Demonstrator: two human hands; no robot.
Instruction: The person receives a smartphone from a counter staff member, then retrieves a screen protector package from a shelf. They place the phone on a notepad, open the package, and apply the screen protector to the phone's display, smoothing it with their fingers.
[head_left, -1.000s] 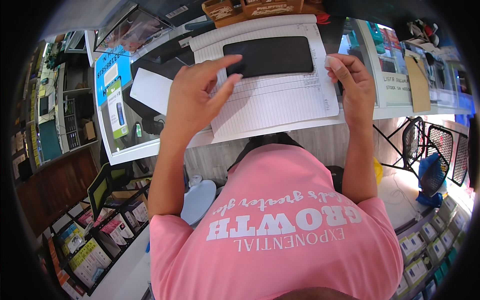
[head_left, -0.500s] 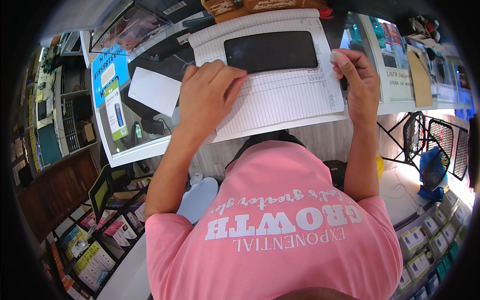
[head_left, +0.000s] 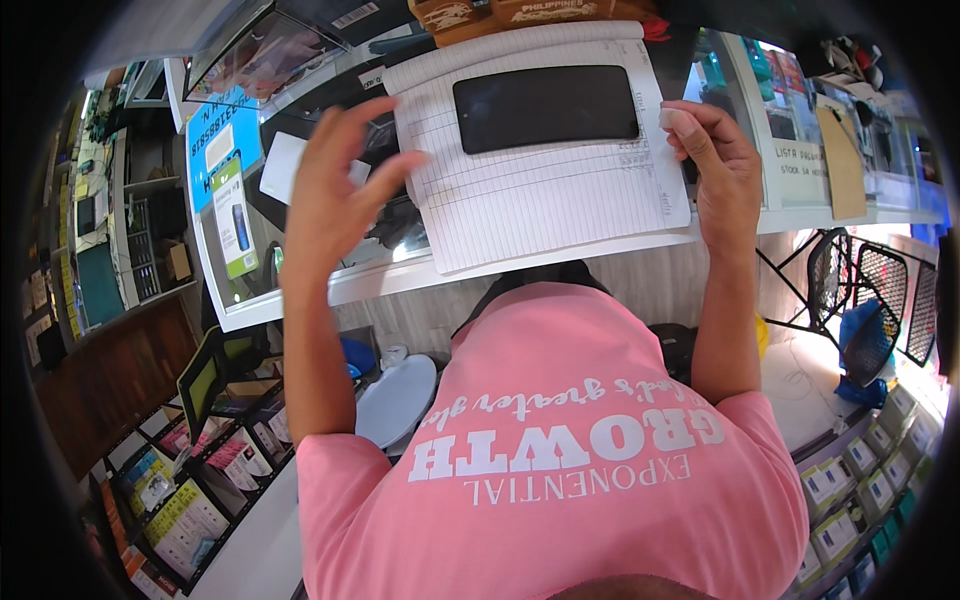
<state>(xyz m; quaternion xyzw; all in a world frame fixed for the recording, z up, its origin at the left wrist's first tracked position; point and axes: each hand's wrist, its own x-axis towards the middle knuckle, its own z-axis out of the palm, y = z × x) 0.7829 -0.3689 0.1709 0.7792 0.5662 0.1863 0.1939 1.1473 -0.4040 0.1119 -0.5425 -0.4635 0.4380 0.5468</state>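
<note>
A black smartphone (head_left: 545,108), screen dark, lies on an open lined notebook (head_left: 560,220) whose top pages are rolled back. My left hand (head_left: 340,195) hovers left of the notebook, slightly blurred, thumb and fingers spread with nothing between them. Beneath and beside it is a white sheet (head_left: 282,165), partly covered by the hand. At the notebook's right edge my right hand (head_left: 722,160) is closed in a pinch. A small white piece (head_left: 667,118), like a scrap of tissue or paper, shows between its thumb and fingers; its kind is unclear.
The notebook rests on a glass-topped counter with a white edge (head_left: 600,246). At its left lie a green-and-white package (head_left: 234,225) and a blue sign (head_left: 205,170). A clear display case (head_left: 262,60) stands far left, brown pouches (head_left: 500,14) at the back. A brown board (head_left: 838,160) leans right.
My left hand has left the phone's lower left corner and moved left, its fingers spreading apart. My right hand stays nearly still, pinching the white piece. The phone and notebook have shifted very slightly.
</note>
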